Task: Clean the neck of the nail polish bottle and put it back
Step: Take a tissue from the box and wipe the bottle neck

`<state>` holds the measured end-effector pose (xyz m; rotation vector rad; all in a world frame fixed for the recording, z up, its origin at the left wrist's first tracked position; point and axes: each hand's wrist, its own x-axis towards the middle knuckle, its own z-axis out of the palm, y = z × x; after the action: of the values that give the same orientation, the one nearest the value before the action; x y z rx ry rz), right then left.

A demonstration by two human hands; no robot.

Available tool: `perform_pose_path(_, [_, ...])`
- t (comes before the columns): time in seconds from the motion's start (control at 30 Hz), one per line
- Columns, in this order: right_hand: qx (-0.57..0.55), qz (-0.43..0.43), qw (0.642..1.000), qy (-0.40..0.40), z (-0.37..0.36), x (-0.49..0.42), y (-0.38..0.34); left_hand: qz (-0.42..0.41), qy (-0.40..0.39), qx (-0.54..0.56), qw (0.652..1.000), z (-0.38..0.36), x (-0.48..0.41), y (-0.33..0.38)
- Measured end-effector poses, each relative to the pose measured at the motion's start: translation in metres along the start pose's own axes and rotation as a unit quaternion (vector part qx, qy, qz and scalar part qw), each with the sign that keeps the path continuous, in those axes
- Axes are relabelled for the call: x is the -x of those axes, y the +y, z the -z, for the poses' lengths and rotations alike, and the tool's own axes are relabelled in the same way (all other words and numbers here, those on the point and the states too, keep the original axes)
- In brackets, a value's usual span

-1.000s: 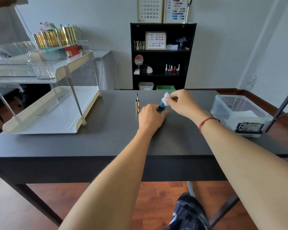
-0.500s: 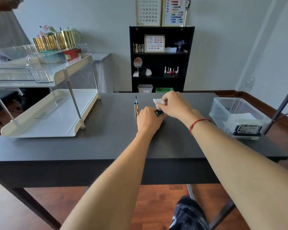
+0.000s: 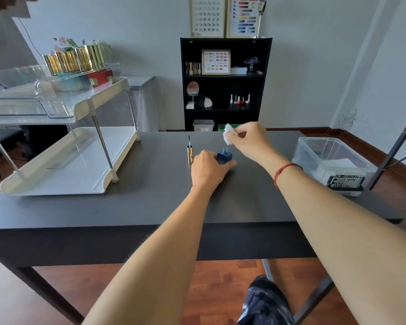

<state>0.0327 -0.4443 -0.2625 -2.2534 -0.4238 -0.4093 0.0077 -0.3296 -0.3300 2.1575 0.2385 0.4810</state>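
Here, left hand (image 3: 208,168) rests on the dark table (image 3: 150,202), fingers curled around the lower body of the blue square nail polish bottle (image 3: 224,156), holding it upright near the table's middle. Bottle neck is open, uncapped, clear of the hand. Right hand (image 3: 246,139) raised above and just behind the bottle, fingertips (image 3: 230,137) pinched shut on a small white wipe (image 3: 227,133); wipe is apart from the neck, not touching it. Gold cap with brush (image 3: 189,152) stands upright on the table just left of the left hand, brush pointing up. Red string bracelet (image 3: 285,171) on the right wrist. White two-tier organizer rack (image 3: 63,160) on the table's left side. Clear plastic box (image 3: 331,163) at the right edge, white sheets inside. Black bookshelf (image 3: 224,83) against the back wall.
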Motion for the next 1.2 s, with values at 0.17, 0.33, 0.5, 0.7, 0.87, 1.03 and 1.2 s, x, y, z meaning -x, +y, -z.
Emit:
perform_pose_path(0.17, [0.053, -0.012, 0.996, -0.073, -0.011, 0.005, -0.001, 0.015, 0.0, 0.031, 0.999, 0.001, 0.002, 0.001])
perform_pose_path(0.33, [0.115, 0.027, 0.989, -0.092, -0.013, 0.003, -0.003, 0.037, 0.009, 0.055, 0.998, 0.003, 0.003, 0.003])
perform_pose_path(0.5, [0.139, 0.041, 0.985, -0.095, -0.017, 0.003, 0.0, 0.038, 0.017, 0.055, 0.998, 0.003, 0.006, 0.005])
perform_pose_path(0.7, [-0.045, -0.013, 0.999, -0.018, -0.022, 0.01, 0.007, 0.038, 0.011, 0.06, 0.997, 0.003, 0.005, 0.004])
perform_pose_path(0.87, [-0.007, 0.001, 0.999, -0.053, -0.012, 0.009, 0.003, 0.038, 0.013, 0.048, 0.998, 0.002, 0.003, 0.003])
perform_pose_path(1.03, [0.099, 0.049, 0.992, -0.063, -0.016, 0.011, 0.006, 0.028, 0.019, 0.054, 0.998, 0.003, 0.005, 0.002])
perform_pose_path(1.2, [0.098, 0.068, 0.99, -0.074, -0.018, 0.009, 0.011, 0.029, 0.019, 0.053, 0.998, 0.003, 0.005, 0.002])
